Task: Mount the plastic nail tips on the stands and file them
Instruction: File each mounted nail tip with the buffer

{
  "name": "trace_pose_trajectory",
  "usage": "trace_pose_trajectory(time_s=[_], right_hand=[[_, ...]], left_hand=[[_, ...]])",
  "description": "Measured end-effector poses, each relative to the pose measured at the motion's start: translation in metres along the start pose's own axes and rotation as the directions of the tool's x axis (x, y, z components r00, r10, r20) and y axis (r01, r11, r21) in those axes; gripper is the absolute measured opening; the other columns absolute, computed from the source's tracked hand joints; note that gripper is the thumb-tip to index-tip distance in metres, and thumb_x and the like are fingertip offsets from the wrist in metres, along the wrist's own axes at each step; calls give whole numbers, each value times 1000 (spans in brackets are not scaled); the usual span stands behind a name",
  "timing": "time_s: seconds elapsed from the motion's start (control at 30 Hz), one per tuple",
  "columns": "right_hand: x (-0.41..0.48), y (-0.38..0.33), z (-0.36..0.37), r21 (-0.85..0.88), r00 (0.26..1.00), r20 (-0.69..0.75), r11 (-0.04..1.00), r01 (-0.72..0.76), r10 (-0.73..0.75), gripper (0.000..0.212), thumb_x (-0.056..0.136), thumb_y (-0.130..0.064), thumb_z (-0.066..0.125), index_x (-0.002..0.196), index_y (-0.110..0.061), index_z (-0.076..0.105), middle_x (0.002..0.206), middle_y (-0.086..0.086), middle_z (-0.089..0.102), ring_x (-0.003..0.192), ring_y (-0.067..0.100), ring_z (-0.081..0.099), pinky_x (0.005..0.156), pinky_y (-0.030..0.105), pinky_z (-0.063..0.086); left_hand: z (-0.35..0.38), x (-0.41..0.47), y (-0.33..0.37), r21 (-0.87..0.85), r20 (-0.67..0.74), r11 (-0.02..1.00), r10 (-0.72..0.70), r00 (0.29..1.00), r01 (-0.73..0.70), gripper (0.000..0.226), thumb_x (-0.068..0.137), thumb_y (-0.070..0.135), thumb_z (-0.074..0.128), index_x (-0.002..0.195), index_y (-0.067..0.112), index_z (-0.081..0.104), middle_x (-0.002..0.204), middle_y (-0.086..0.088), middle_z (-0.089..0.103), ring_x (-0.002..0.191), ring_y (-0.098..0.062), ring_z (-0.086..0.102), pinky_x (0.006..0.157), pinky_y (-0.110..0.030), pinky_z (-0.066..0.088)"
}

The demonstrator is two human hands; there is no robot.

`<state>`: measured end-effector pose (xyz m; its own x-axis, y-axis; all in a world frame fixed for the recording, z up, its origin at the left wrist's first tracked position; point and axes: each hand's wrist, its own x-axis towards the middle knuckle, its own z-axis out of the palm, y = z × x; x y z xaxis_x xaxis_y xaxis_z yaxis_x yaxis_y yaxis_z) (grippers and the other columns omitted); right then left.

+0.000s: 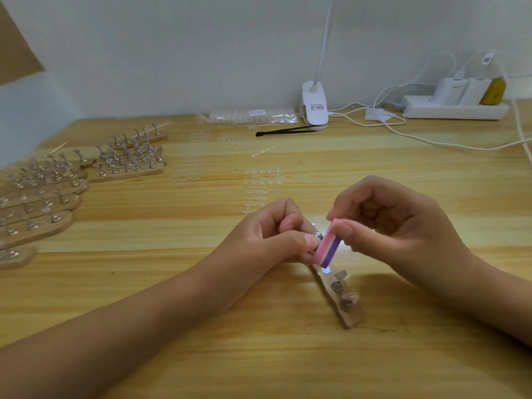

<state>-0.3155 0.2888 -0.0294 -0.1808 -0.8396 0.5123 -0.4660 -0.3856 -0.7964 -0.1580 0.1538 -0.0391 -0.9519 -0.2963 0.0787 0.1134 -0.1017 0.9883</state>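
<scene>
My right hand (397,226) pinches a pink, white and purple file block (328,246) between thumb and fingers. My left hand (270,237) pinches a small metal stand (404,235) right against the block; any nail tip on it is hidden. Below them a wooden base strip (349,315) lies on the table and carries two metal stands with clear nail tips (349,299). A bare metal disc (326,270) shows on the strip just under the block.
Many wooden strips with stands (57,194) cover the left of the wooden table (172,283). Sprues of clear nail tips (259,188) lie mid-table. At the back are a bag of tips (253,115), black tweezers (285,130), a clip lamp (314,106) and a power strip (454,109) with cables.
</scene>
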Motion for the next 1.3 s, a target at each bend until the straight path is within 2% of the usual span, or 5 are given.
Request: trace_pose_trajectory(time_s=[0.3,0.77,1.0,1.2,1.3], right_hand=[[1,-1,0,-75,999,22,996,50,-49,20,84,-24,68,92,-7,64,80,1,65,70,22,60,65,37,52],[1,2,-3,-132,990,36,982,137,-133,16,90,-21,61,96,-7,65,87,9,63,76,29,59,69,35,50],[6,1,-10,194,978,-208,981,15,26,23,82,-17,73,92,-13,54,88,-2,63,77,12,57,70,23,49],[1,5,-5,-156,966,74,954,256,-247,26,88,-11,62,114,-9,58,110,11,55,104,26,59,86,32,51],[2,6,-4,-80,969,72,967,241,-236,22,91,-8,60,113,-10,57,112,12,57,107,27,61,86,35,52]], left_hand=[[0,-1,1,43,2,999,-14,1000,14,31,73,23,67,81,7,43,83,-2,64,80,-18,61,76,-24,52],[2,-3,1,47,16,999,-3,1000,2,27,74,21,66,80,13,41,84,0,65,77,-13,69,80,-27,55],[-2,1,0,-115,-5,993,-39,999,38,24,75,22,67,78,13,45,88,-10,72,82,-19,69,73,-20,53],[-2,2,1,-203,-20,978,-56,998,51,19,71,22,68,71,18,49,78,-4,68,74,-17,69,72,-21,55],[-3,2,2,-200,-7,978,-62,998,59,23,73,22,67,75,15,45,81,-7,70,74,-16,69,73,-22,56]])
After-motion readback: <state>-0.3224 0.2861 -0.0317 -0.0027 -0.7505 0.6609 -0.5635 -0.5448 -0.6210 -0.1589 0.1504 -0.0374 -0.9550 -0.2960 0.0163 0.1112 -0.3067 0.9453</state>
